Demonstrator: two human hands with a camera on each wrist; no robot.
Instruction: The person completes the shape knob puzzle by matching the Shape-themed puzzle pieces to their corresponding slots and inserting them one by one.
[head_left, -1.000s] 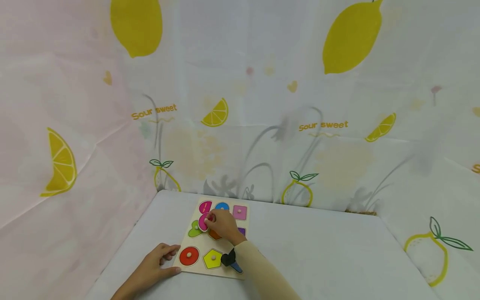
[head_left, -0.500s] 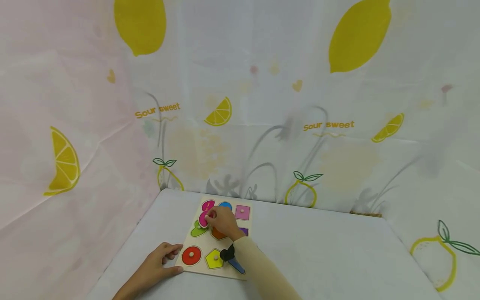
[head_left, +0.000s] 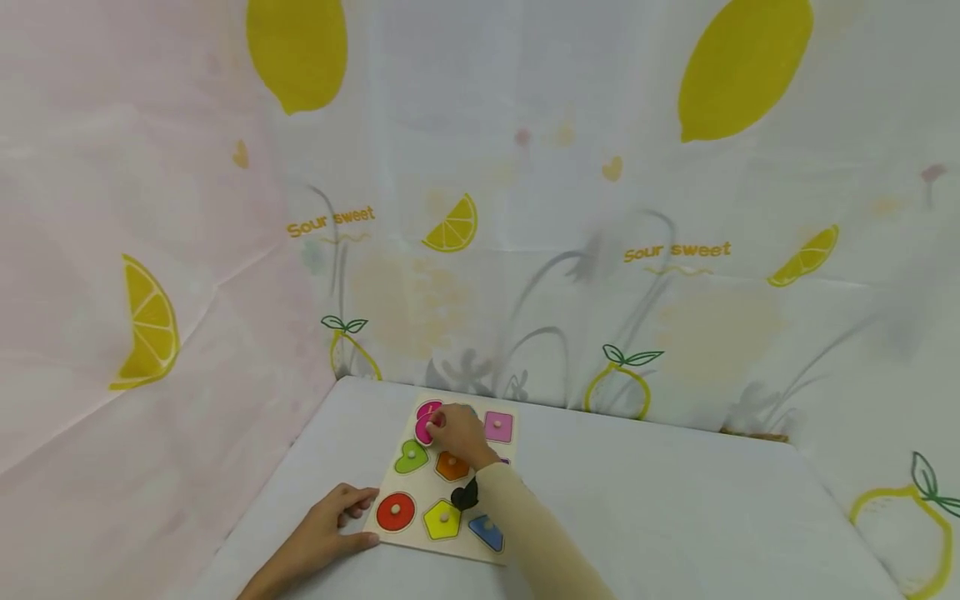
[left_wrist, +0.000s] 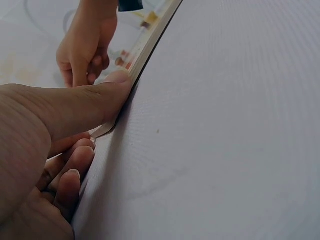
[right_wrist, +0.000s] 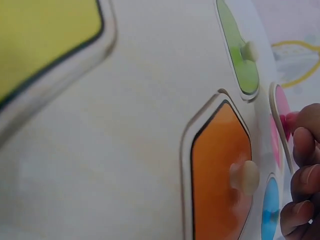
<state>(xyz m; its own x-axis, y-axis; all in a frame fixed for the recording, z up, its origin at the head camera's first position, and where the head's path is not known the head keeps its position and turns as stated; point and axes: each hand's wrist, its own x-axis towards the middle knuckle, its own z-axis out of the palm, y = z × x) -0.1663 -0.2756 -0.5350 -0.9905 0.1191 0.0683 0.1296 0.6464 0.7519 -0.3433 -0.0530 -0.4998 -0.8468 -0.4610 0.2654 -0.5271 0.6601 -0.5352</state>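
Observation:
My right hand [head_left: 463, 435] pinches a pink puzzle piece [head_left: 423, 430] by its knob. The piece is tilted just over the pink recess [head_left: 429, 407] at the far left of a pale knob puzzle board [head_left: 422, 485]. In the right wrist view, a gap shows on one side between the piece [right_wrist: 281, 102] and the board; its full outline is hidden. My left hand [head_left: 330, 527] holds the board's near left corner, with the thumb at the front edge and curled fingers along the left side. The left wrist view shows the thumb [left_wrist: 85, 107] against that edge.
Other knobbed pieces lie in the board: green heart [head_left: 411, 457], orange hexagon [head_left: 452, 465], red circle [head_left: 395, 511], yellow pentagon [head_left: 443, 519], blue piece [head_left: 487, 532] and pink square [head_left: 498, 426]. White cloth covers the table [head_left: 637, 508]; a lemon-print sheet [head_left: 525, 317] hangs behind.
The pink piece has moved away from beside the green heart, farther over the pink recess. The heart is now uncovered. My left hand stays at the corner; the head view has shifted slightly.

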